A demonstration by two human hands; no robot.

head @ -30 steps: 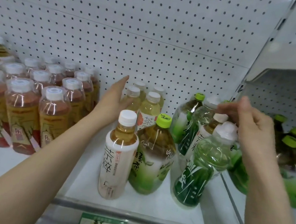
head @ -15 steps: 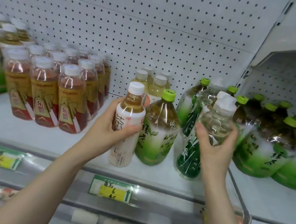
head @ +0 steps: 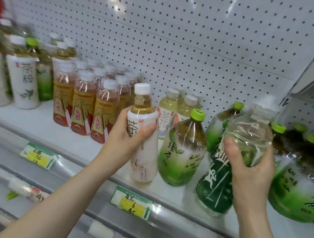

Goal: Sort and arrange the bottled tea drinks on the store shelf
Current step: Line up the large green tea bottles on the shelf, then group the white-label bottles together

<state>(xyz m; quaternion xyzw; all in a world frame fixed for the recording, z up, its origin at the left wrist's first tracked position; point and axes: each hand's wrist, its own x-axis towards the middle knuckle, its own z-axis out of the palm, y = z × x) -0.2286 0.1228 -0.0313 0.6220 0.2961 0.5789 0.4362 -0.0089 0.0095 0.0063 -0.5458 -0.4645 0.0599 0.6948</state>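
My left hand [head: 127, 136] grips a slim white-labelled tea bottle [head: 142, 157] with a white cap, tilted a little, its base near the shelf's front edge. My right hand [head: 250, 169] holds a large clear bottle with a dark green label [head: 218, 181], also tilted. Between them stands a big green tea bottle with a lime cap [head: 184, 149]. Red-and-gold labelled bottles [head: 85, 104] stand in rows to the left. More large green tea bottles [head: 306, 178] crowd the right.
The white shelf [head: 71, 142] has a pegboard back wall [head: 165, 28]. Tall white-labelled bottles [head: 23, 78] stand at far left. Small pale tea bottles [head: 169, 108] sit behind my left hand. Price tags [head: 132, 202] hang on the front rail. A lower shelf lies below.
Both hands have closed around their bottles and tilted them. The view has swung left, showing more bottles at the far left.
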